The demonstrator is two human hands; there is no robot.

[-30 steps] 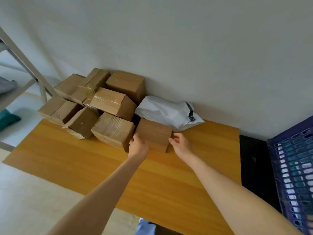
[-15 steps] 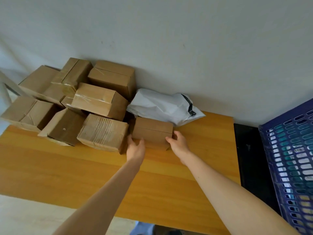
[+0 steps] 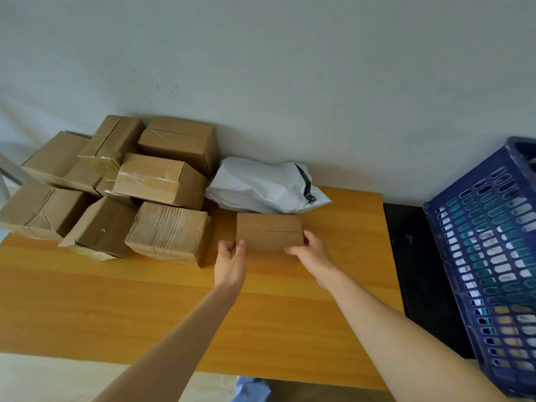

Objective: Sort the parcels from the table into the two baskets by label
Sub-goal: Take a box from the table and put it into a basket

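A person's left hand [image 3: 230,264] and right hand [image 3: 311,253] clasp a small cardboard parcel [image 3: 268,232] by its two short ends, a thumb curled onto the near face at each end. The parcel sits near the table's [image 3: 145,300] far edge, right of the middle. Half a second ago it stood hard against the crumpled carton [image 3: 169,230] to its left. Now a strip of bare wood shows between them and its taped face tips toward the camera, so the pick looks under way, with the carry and drop not yet begun. A white mailer bag [image 3: 261,187] lies just behind it against the wall, and the rest of the cartons [image 3: 156,178] are heaped in the far left corner. A blue basket [image 3: 490,250] stands beyond the table's right edge, cut off by the frame. The second basket is out of view. No label can be made out on the held parcel, and whether its underside has cleared the wood cannot be told.
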